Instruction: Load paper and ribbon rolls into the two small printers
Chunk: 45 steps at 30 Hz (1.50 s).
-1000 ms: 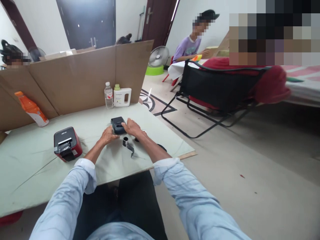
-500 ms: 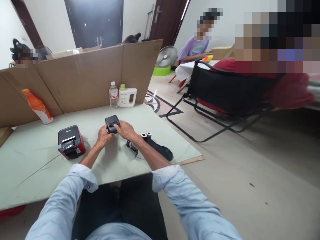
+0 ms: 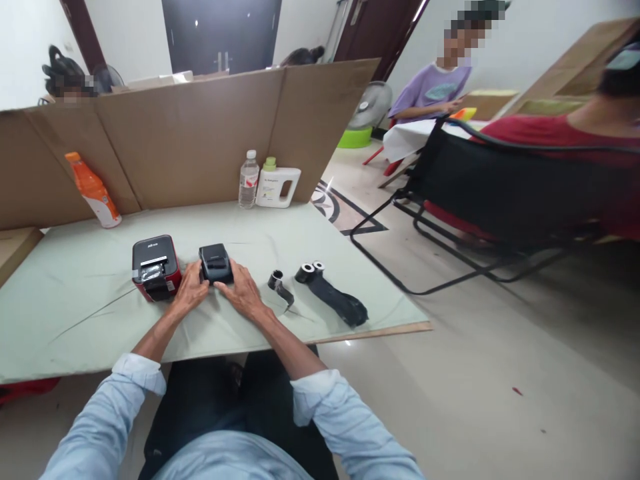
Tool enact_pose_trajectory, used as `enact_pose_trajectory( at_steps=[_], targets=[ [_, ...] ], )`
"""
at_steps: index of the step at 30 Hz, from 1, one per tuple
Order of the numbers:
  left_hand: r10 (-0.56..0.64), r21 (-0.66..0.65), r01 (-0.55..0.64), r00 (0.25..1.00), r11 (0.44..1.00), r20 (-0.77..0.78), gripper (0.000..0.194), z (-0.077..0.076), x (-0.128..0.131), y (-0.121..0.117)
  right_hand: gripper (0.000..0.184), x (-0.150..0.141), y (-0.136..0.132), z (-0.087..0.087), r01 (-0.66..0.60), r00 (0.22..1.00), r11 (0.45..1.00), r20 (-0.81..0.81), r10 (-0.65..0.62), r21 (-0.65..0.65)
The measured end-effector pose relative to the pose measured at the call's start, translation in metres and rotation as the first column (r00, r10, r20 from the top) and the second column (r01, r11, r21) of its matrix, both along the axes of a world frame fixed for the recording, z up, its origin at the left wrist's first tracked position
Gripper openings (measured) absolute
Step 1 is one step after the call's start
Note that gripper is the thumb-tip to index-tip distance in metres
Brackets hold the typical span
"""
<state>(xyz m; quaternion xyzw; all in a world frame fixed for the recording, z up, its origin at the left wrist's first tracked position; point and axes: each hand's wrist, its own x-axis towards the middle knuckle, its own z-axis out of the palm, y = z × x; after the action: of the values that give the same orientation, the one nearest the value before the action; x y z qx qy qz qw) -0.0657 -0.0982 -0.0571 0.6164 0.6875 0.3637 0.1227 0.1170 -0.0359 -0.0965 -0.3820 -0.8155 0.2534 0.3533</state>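
A small black boxy device, like a portable label printer [image 3: 215, 264], rests on the table between my two hands. My left hand [image 3: 191, 285] grips its left side with fingers curled along the edge. My right hand [image 3: 243, 288] holds the right side, thumb at the near edge. Just left of my left hand stands a larger black and red printer [image 3: 156, 267] with a dark strip at its front. Right of my right hand lies a small roll with a dark ribbon tail [image 3: 281, 289]. Beyond it is a long black ribbon [image 3: 340, 298] with two white-cored rolls at its end.
A cardboard screen [image 3: 200, 133] stands along the table's far side. Before it are an orange bottle [image 3: 93, 190], a clear water bottle [image 3: 249, 181] and a white jug [image 3: 277, 187]. Right of the table [image 3: 240, 233], a black folding chair [image 3: 460, 183] holds a person; another person sits beyond.
Both hands have lowered the small black printer onto the table, closer to the red and black printer. The camera view has shifted left.
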Motion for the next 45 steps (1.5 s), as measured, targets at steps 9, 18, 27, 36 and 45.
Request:
enact_pose_trajectory(
  at_steps=[9, 18, 27, 36, 45],
  targets=[
    [0.182, 0.003, -0.186, 0.964, 0.982, 0.192, 0.091, -0.015, -0.001, 0.021, 0.083, 0.003, 0.002, -0.01, -0.018, 1.0, 0.999, -0.017, 0.019, 0.031],
    [0.253, 0.118, -0.278, 0.948, 0.953, 0.193, 0.099, -0.005, -0.007, 0.038, 0.079, 0.003, 0.005, -0.015, -0.03, 0.999, 0.999, -0.033, 0.031, 0.036],
    [0.206, 0.028, -0.214, 0.963, 0.976, 0.175, 0.081, 0.0, -0.015, 0.032, 0.074, 0.0, 0.007, -0.02, -0.023, 0.994, 0.997, -0.104, 0.03, 0.071],
    [-0.059, 0.046, 0.055, 0.995, 0.997, 0.085, 0.058, -0.007, -0.019, 0.015, 0.068, 0.001, 0.005, -0.018, -0.002, 0.994, 0.994, -0.111, 0.015, 0.113],
    [-0.071, 0.078, 0.06, 0.987, 0.995, 0.142, 0.058, -0.012, -0.019, 0.006, 0.067, 0.001, 0.004, -0.019, 0.019, 0.99, 0.993, -0.138, -0.003, 0.116]
  ],
)
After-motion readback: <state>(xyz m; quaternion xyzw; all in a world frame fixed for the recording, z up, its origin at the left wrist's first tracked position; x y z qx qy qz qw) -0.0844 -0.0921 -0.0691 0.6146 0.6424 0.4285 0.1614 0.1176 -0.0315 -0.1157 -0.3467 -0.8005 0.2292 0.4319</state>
